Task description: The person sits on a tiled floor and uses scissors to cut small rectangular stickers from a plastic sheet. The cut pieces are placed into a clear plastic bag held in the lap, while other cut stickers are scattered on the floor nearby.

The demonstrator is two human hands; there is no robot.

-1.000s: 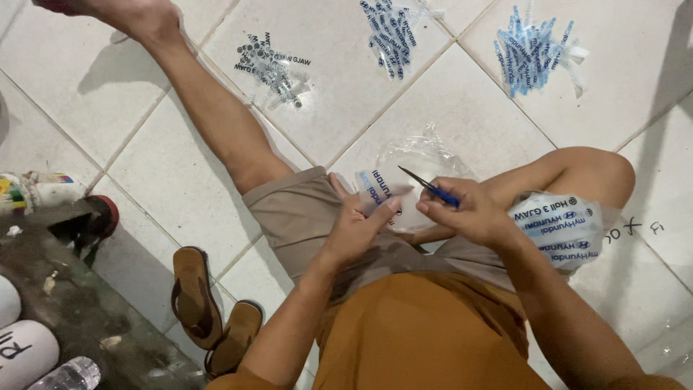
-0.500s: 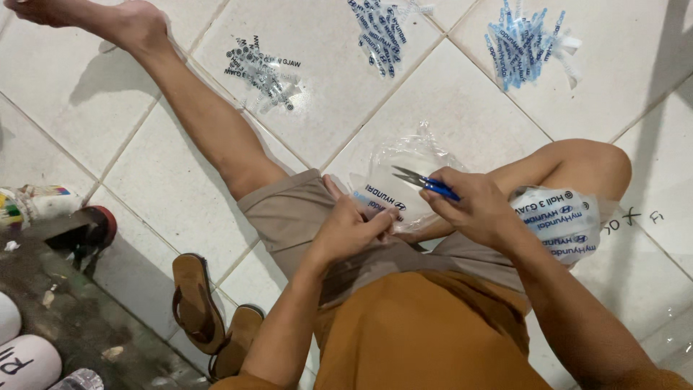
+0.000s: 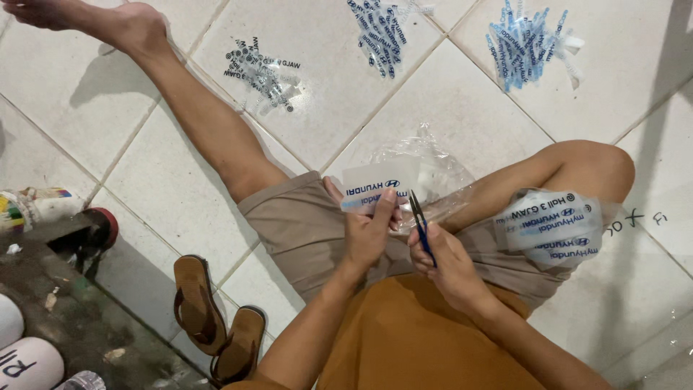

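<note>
Where the fingers point(image 3: 388, 204) of the left hand point(image 3: 368, 231) pinch its lower edge, a white rectangular label strip point(image 3: 375, 186) with dark and pale blue print is held flat above the lap, thumb and fingers closed on it. The right hand point(image 3: 449, 261) is wrapped around a small pair of blue-handled thread snips point(image 3: 421, 227), whose dark blades point up and meet the strip's right-hand edge; whether the blades are apart or together cannot be told. Just behind the strip lies a crumpled clear plastic bag point(image 3: 433, 173), resting between the thighs on the tiled floor point(image 3: 462, 101). On the bent right knee sits a roll of white label tape point(image 3: 552, 225) printed in blue and black. Farther out on the floor lie three loose heaps of cut labels: a black-printed clear heap point(image 3: 263, 72) beside the outstretched left leg, a dark blue heap point(image 3: 379, 30) at top centre, and a lighter blue heap point(image 3: 527, 45) at top right. A pair of brown sandals point(image 3: 216, 318) lies at the person's left side, near a dark glass counter point(image 3: 65, 332) carrying white bottles point(image 3: 25, 357).
</note>
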